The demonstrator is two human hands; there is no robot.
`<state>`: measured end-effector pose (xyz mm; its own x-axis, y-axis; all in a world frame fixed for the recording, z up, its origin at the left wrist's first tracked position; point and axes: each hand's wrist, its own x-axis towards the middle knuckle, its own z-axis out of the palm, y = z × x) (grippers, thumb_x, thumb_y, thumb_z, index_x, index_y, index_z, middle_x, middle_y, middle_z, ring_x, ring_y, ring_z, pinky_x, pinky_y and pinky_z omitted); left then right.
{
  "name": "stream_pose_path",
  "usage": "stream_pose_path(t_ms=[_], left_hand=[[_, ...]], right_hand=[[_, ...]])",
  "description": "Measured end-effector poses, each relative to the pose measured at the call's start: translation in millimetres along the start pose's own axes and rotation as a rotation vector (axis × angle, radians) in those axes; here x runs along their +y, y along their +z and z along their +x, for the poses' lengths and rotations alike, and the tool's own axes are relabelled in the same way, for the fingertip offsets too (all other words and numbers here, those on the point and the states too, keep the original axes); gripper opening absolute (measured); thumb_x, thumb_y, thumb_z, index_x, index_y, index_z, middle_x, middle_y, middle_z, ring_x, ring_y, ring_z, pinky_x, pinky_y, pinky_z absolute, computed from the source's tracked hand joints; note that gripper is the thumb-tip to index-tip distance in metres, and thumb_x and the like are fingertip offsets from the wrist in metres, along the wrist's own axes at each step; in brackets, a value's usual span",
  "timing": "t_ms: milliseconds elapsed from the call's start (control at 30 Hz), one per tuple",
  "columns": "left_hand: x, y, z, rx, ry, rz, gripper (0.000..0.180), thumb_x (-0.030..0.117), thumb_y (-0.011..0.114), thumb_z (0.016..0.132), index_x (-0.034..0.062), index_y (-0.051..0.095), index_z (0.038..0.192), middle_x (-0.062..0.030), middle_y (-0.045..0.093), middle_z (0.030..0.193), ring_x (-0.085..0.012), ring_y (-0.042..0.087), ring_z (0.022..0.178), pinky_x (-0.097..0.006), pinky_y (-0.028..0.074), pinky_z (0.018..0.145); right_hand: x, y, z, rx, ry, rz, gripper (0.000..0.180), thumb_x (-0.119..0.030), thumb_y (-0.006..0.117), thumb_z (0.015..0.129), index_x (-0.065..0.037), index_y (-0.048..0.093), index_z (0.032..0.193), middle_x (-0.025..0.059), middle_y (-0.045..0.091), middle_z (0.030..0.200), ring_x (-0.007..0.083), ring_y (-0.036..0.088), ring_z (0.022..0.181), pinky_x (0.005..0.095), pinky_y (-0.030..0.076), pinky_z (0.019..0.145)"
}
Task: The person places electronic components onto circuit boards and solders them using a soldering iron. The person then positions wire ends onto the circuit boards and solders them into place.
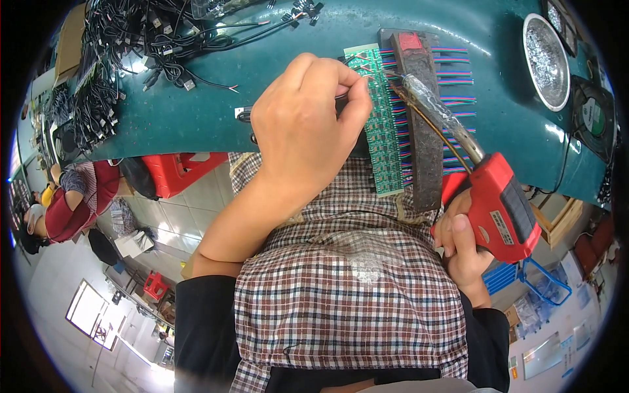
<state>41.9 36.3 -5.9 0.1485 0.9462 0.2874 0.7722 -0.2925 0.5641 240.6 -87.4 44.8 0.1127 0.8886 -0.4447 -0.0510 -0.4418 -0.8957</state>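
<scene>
Two hands: left pinches one wire, right grips one soldering iron.

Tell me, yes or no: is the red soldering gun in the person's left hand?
No. The right hand grips the red soldering gun; the left hand pinches wire.

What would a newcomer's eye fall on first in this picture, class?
The red soldering gun at centre right, held in the right hand, its tip reaching the green circuit strip on the teal bench. The left hand pinches something fine at the strip's top, beside striped ribbon wires.
</scene>
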Motion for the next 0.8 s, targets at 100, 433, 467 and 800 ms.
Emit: stream_pose_path(t_ms=[100, 433, 467, 800], left_hand=[[0.0, 0.1, 0.1, 0.004, 0.005, 0.003, 0.011, 0.008, 0.075, 0.075, 0.0075, 0.065, 0.074, 0.0013, 0.059, 0.069, -0.0066, 0.053, 0.053, -0.020, 0.043, 0.048], [0.6, 1.5, 0.9, 0.028, 0.032, 0.034, 0.011, 0.008, 0.076, 0.073, 0.0091, 0.066, 0.076, 0.0016, 0.059, 0.070, -0.0065, 0.053, 0.053, -0.020, 0.042, 0.047], [0.5, 1.9, 0.8, 0.028, 0.032, 0.033, 0.011, 0.008, 0.076, 0.073, 0.0091, 0.066, 0.076, 0.0016, 0.059, 0.070, -0.0065, 0.053, 0.053, -0.020, 0.042, 0.047], [-0.8, 5.3, -0.2, 0.043, 0.069, 0.015, 0.018, 0.010, 0.075, 0.069, 0.0103, 0.057, 0.071, -0.0025, 0.053, 0.067, -0.0207, 0.057, 0.058, -0.031, 0.044, 0.049]], right_hand=[[-2.8, 3.5, -0.4, 0.014, 0.034, -0.043, 0.016, -0.013, 0.051, 0.093, 0.002, 0.048, 0.093, -0.0004, 0.039, 0.053, 0.0072, 0.035, 0.040, 0.0245, 0.036, 0.043], [-1.5, 7.8, 1.0, 0.074, 0.048, -0.003, 0.015, -0.014, 0.053, 0.093, -0.001, 0.047, 0.087, -0.0004, 0.040, 0.052, 0.0071, 0.035, 0.040, 0.0234, 0.036, 0.043], [-1.5, 7.5, 1.4, 0.074, 0.048, -0.003, 0.015, -0.014, 0.053, 0.093, -0.001, 0.047, 0.087, -0.0004, 0.040, 0.052, 0.0071, 0.035, 0.040, 0.0234, 0.036, 0.043], [2.1, 5.5, 1.4, 0.036, 0.023, 0.004, 0.013, -0.011, 0.052, 0.093, -0.001, 0.046, 0.087, 0.0016, 0.042, 0.058, 0.0067, 0.035, 0.039, 0.0238, 0.037, 0.041]])
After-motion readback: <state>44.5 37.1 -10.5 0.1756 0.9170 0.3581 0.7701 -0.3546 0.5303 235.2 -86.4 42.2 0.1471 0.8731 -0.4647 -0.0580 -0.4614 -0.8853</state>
